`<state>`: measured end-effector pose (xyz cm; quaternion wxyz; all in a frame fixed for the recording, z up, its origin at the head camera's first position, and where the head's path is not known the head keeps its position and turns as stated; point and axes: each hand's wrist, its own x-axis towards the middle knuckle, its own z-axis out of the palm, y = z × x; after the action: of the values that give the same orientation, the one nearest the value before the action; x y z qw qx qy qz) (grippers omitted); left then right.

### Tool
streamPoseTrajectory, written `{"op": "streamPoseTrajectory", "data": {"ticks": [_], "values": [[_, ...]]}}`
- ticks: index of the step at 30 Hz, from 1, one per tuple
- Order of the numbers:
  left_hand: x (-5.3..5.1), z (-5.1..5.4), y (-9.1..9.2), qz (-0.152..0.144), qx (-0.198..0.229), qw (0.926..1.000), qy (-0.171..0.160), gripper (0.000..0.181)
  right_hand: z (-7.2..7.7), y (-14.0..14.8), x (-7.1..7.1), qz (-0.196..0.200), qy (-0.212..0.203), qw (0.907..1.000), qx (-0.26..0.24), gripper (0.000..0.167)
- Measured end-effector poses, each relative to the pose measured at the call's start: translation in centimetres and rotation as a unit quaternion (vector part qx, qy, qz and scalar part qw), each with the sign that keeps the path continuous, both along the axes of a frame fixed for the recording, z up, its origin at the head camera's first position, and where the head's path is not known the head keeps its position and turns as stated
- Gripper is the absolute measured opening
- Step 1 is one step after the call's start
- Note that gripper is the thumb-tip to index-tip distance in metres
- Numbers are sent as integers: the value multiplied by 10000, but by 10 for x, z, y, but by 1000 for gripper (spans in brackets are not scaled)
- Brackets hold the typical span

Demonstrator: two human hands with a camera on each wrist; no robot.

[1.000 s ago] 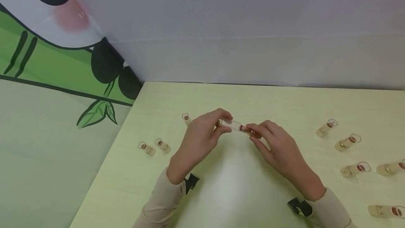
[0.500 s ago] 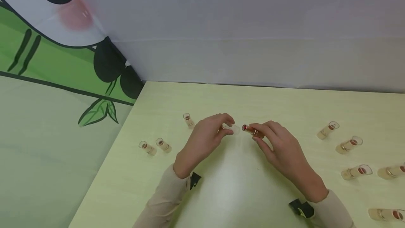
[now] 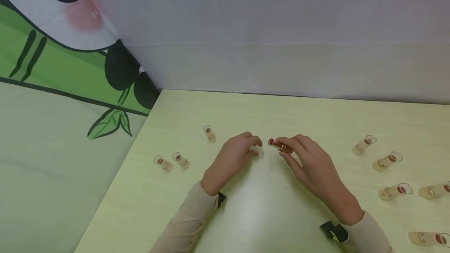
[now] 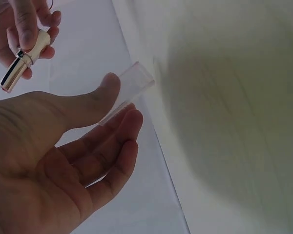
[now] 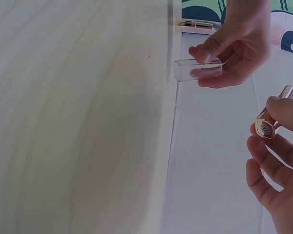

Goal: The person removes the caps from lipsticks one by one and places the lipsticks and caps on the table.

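Observation:
My left hand (image 3: 230, 161) pinches a clear lipstick cap (image 4: 133, 84) between thumb and fingers, above the table. To its right, my right hand (image 3: 311, 163) holds an uncapped lipstick (image 3: 280, 145) by its base, the dark red end pointing left. A gap separates cap and lipstick. The right wrist view shows the see-through cap (image 5: 185, 71) with nothing inside, and the label on the bottom of the lipstick (image 5: 265, 128). In the left wrist view the shiny gold tube of the lipstick (image 4: 19, 68) shows beyond my left thumb.
Three capped lipsticks stand on the left, one (image 3: 209, 134) farther back than the pair (image 3: 181, 161). Several more capped lipsticks (image 3: 387, 161) stand along the right side. The pale table (image 3: 274, 214) meets a light backdrop (image 3: 281, 69) at its far edge.
The clear cap has come off the lipstick. My left hand has drawn it away, then lowered it toward the table and tilted it. The right hand has barely moved.

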<state>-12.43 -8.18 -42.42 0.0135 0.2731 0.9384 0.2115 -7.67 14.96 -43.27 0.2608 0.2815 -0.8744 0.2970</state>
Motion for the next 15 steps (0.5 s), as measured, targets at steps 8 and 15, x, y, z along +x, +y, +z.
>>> {"op": "streamPoseTrajectory", "data": {"ticks": [8,15], "values": [[2,-4,3,-66,-116,9999,5,17,-1,-1,-1,42,195,9998,-32,39],[3,-8,5,-183,-117,9998,18,18,0,-2,0,-5,191,9998,-5,54]]}}
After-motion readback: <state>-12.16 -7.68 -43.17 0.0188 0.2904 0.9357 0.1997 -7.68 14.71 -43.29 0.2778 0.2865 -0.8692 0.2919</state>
